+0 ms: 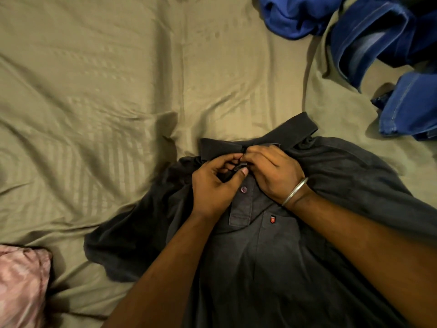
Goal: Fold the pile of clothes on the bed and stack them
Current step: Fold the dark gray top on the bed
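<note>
Matt dark grey knit polo shirt (pixel 283 256), faint-sheen striped olive bedsheet (pixel 106 91), blue denim jeans (pixel 378 43), metal bangle (pixel 295 191)

An olive bed sheet (pixel 106 91) carries the gripped dark polo shirt (pixel 272 268); blue jeans (pixel 390 67) lie beyond-right, pink pillow (pixel 21 287) near-left.
</note>
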`<state>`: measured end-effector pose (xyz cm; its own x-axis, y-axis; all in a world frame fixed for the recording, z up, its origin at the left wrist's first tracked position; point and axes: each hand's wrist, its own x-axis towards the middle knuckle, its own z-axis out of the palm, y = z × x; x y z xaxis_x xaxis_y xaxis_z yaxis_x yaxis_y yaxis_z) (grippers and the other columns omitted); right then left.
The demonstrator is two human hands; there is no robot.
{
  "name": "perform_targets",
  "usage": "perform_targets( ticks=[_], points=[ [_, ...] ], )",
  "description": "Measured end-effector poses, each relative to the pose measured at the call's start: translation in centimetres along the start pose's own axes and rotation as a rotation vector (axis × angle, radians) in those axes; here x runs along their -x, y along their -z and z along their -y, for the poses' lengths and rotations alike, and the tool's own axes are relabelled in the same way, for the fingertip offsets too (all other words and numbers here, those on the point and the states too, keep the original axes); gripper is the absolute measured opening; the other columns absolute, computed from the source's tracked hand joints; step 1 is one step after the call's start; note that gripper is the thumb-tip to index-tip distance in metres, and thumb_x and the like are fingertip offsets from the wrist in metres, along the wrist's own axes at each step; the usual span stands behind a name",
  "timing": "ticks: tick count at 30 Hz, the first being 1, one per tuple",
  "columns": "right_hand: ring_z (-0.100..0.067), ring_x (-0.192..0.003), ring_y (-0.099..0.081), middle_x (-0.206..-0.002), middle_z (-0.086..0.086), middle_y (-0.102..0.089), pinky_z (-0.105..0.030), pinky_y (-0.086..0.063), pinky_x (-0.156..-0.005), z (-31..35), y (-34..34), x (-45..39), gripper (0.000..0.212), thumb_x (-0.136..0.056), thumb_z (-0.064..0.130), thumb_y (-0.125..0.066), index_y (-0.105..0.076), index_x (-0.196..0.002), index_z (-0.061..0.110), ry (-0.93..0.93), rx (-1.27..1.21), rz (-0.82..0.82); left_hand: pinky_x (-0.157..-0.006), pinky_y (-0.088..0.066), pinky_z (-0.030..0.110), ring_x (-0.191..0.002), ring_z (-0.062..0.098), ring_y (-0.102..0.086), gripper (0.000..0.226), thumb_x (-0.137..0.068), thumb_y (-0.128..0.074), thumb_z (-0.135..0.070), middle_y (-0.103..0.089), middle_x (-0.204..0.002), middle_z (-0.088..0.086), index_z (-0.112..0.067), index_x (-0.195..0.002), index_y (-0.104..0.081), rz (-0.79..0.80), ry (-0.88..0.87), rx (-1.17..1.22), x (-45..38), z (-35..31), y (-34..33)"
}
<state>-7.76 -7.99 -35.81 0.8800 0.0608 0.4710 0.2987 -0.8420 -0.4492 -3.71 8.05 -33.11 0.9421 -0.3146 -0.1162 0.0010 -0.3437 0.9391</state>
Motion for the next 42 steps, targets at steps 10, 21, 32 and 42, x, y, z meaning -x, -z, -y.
perform_targets(
  ticks=[10, 21, 32, 42],
  points=[
    [-0.03, -0.093, -0.066, -0.101, -0.014, -0.069, -0.035, -0.053, -0.086, 0.2, 0.4, -0.1, 0.01, -0.084, -0.003, -0.065, -0.065, -0.094, -0.002, -0.052, -0.132, -0.006, -0.079, -0.057, 0.023, -0.079, 0.012, -0.071, 0.026, -0.081, -0.074, -0.004, -0.076, -0.091, -0.008, -0.015, -0.104, -0.077, -0.063, 0.077, 0.013, -0.1, -0.1, -0.4],
    [-0.032, -0.091, -0.065, -0.104, -0.013, -0.069, -0.037, -0.054, -0.079, 0.4, 0.5, -0.1, 0.012, -0.086, -0.003, -0.059, -0.064, -0.096, 0.001, -0.071, -0.119, 0.018, -0.076, -0.058, 0.025, -0.073, 0.005, -0.069, 0.025, -0.075, -0.077, -0.007, -0.075, -0.084, -0.007, -0.016, -0.098, -0.077, -0.129, 0.053, -0.121, 0.1, -0.7, -0.9],
    [-0.03, -0.099, -0.062, -0.105, -0.018, -0.066, -0.031, -0.049, -0.093, 0.3, 0.5, -0.2, 0.025, -0.082, -0.003, -0.062, -0.065, -0.107, -0.005, -0.108, -0.12, 0.017, -0.077, -0.052, 0.024, -0.081, 0.012, -0.064, 0.02, -0.084, -0.071, -0.025, -0.071, -0.093, 0.001, -0.015, -0.101, -0.072, 0.013, -0.13, -0.551, -0.7, -1.8, -0.1],
    [-0.038, -0.085, -0.062, -0.101, -0.024, -0.065, -0.038, -0.049, -0.08, -0.2, 0.0, 0.3, 0.015, -0.09, 0.001, -0.062, -0.068, -0.1, -0.008, -0.009, -0.067, -0.039, -0.082, -0.05, 0.01, -0.088, 0.003, -0.068, 0.02, -0.084, -0.07, -0.011, -0.076, -0.098, -0.001, -0.015, -0.103, -0.077, 0.118, -0.016, -0.445, -1.7, -3.6, 1.6]
  ],
)
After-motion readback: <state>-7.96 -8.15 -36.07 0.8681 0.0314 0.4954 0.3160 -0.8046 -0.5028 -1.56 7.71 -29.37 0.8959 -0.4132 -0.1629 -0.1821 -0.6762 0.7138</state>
